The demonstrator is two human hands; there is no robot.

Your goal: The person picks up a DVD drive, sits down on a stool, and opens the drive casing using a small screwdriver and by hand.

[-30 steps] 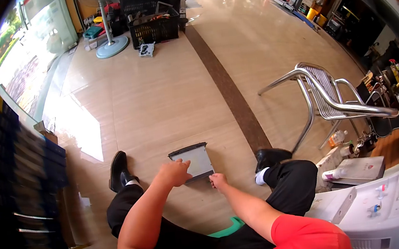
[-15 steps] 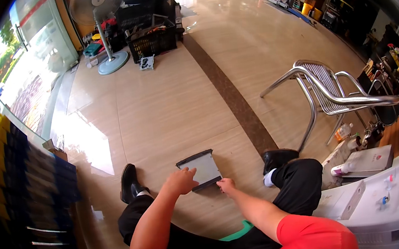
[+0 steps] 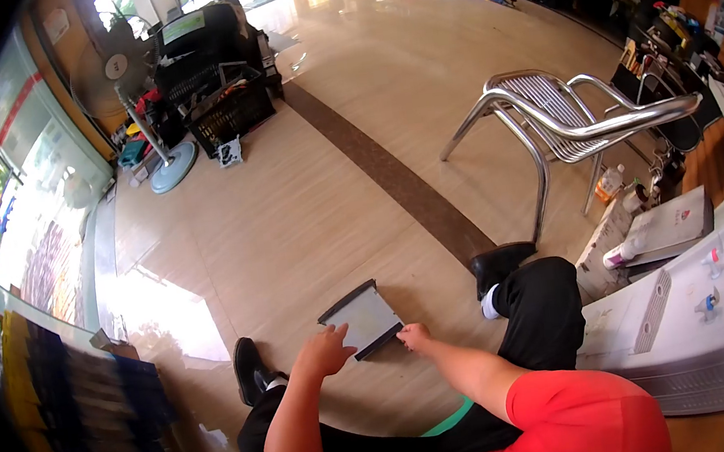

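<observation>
A flat grey panel with dark strips along two opposite edges (image 3: 363, 315) lies on the floor between my feet. My left hand (image 3: 325, 352) is at its left edge, fingers apart, with nothing gripped. My right hand (image 3: 413, 336) is closed at the panel's lower right corner, its fingers pinched together. What they hold there, if anything, is too small to make out. Part of a green object (image 3: 449, 419) shows beneath my legs.
A metal chair (image 3: 559, 114) stands at the right. Beside my right leg is a white water dispenser (image 3: 685, 314), with a flat box (image 3: 670, 225) and bottles behind it. A fan (image 3: 174, 167) and a black crate (image 3: 229, 116) stand at the back left. Stacked blue and yellow items (image 3: 88, 409) are at the left.
The view has turned, so the fan and crate appear further left and tilted. My left hand's fingers have spread from a pointing shape. My right hand stays at the panel's corner.
</observation>
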